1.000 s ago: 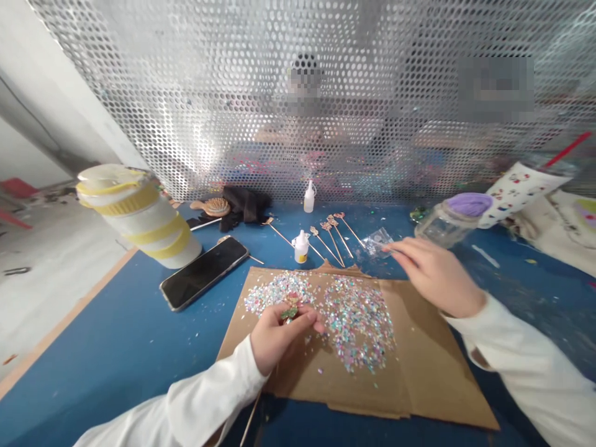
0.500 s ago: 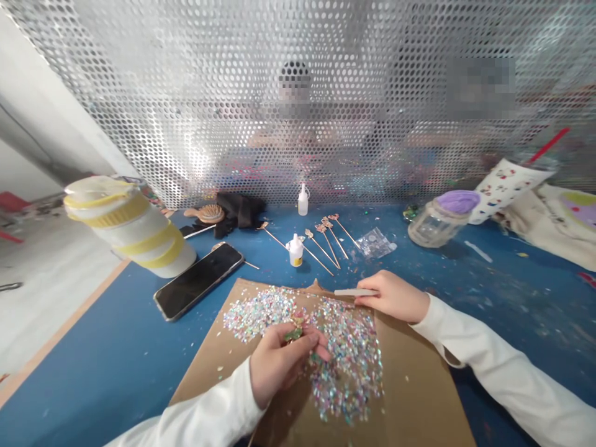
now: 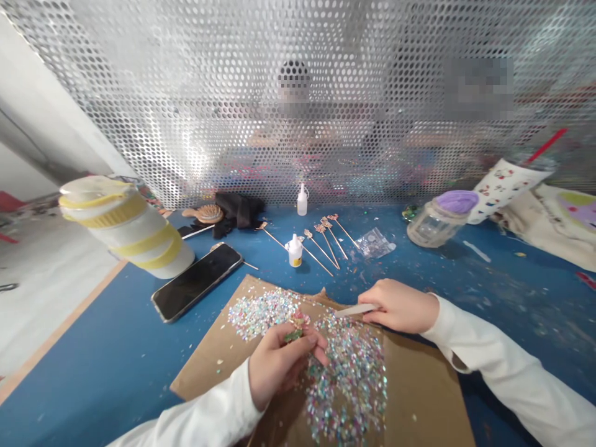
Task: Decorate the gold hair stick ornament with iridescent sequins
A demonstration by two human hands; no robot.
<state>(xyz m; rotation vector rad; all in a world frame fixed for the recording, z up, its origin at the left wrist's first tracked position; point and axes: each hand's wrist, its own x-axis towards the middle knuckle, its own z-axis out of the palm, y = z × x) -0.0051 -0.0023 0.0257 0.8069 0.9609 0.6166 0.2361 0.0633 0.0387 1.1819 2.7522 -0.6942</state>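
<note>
shiny holey metal panel [image 3: 209,81] is spanning the back, kinda glinting, blue table [image 3: 107,347] is sitting below, pale wall [image 3: 28,81] and floor [image 3: 46,316] are peeking in at left

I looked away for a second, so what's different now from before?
The right hand came left and nearer, from beside the small clear plastic bag to the patch of shiny pastel flakes, holding a flat pale stick. The brown cardboard sheet slid nearer too. The left hand still holds the pink-and-green ornament; the flat black phone and nearer white plastic bottle stayed put.
</note>
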